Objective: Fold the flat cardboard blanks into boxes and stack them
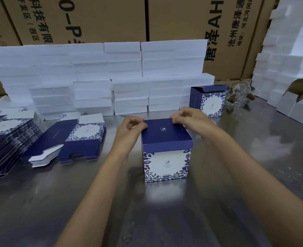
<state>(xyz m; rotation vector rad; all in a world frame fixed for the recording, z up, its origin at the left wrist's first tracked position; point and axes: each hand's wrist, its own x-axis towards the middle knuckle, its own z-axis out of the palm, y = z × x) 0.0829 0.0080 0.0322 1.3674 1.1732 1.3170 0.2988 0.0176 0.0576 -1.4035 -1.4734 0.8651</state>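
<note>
Navy card formed the lid of the folded box point(166, 150), which stood upright on the steel table point(165, 211) at centre. The left hand point(129, 126) pinched the far left corner of the lid with curled fingers; the right hand point(188, 118) pinched the far right corner in the same way. The box front showed a white panel with a blue floral border. A second box point(208, 100), its top flap open, stood further back on the right. Two stacks of flat blanks point(70, 139) lay to the left of the hands. White foam blocks point(111, 77) were stacked along the rear, with brown cartons point(93, 18) behind them.
</note>
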